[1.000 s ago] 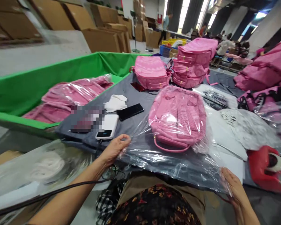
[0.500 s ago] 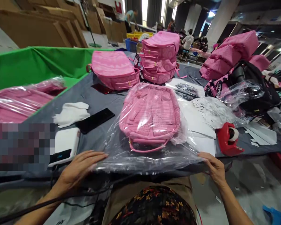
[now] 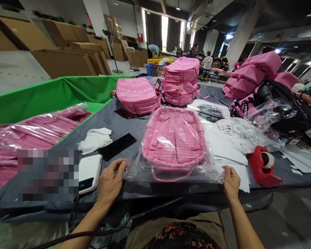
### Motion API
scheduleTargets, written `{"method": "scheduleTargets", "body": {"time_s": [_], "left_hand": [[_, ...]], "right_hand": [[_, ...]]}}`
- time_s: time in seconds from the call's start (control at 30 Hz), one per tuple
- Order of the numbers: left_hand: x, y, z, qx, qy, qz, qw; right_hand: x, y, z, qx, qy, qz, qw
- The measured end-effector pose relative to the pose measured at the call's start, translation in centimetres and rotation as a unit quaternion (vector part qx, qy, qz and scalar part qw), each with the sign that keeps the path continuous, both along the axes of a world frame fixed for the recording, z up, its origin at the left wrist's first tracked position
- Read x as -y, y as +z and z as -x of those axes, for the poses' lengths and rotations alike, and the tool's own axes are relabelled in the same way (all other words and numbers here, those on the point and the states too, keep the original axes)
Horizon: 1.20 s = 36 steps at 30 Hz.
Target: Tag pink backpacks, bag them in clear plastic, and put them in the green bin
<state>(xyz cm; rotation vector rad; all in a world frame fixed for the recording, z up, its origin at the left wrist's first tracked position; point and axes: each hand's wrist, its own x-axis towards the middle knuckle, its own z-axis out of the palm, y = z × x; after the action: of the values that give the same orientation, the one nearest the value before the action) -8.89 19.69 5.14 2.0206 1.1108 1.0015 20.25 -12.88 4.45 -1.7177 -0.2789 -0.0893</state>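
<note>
A pink backpack (image 3: 174, 136) lies strap side up on the grey-covered table, inside a clear plastic bag (image 3: 138, 171). Its handle loop points toward me, under the film. At the bag's near left corner, my left hand (image 3: 110, 181) is closed, with thumb and forefinger pinched on the film. My right hand (image 3: 232, 181) pinches the near right corner, fingers curled. Between the two hands, the bag's near edge runs close to the handle. A white power bank (image 3: 90, 169) sits just left of my left hand. White paper sheets (image 3: 226, 148) lie beyond my right hand.
A red tape dispenser (image 3: 264, 167) stands at the right, near crumpled clear film (image 3: 238, 133). To the left are a black phone (image 3: 119, 146), a white cloth (image 3: 95, 139) and bagged pink backpacks (image 3: 41, 133) in a green-lined bin (image 3: 67, 90). Stacked pink backpacks (image 3: 180, 83) stand behind.
The bag's near edge has gone from spread toward me to gathered closer to the backpack. My left hand has turned from lying flat to a pinch. My view has tilted up.
</note>
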Motion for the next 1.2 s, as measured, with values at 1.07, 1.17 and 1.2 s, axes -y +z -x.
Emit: {"method": "scheduleTargets", "body": {"time_s": [1.07, 1.17, 1.2], "left_hand": [[0.4, 5.9, -9.9, -0.119, -0.463, 0.020, 0.878], [0.6, 5.7, -9.8, -0.093, -0.469, 0.088, 0.874], [0.7, 5.7, -9.8, -0.088, -0.471, 0.115, 0.870]], "right_hand": [[-0.6, 0.6, -1.3, -0.049, 0.038, -0.081, 0.995], [-0.4, 1.2, -2.1, -0.123, 0.033, -0.084, 0.988], [-0.1, 1.5, -2.3, -0.142, 0.028, -0.084, 0.986]]}}
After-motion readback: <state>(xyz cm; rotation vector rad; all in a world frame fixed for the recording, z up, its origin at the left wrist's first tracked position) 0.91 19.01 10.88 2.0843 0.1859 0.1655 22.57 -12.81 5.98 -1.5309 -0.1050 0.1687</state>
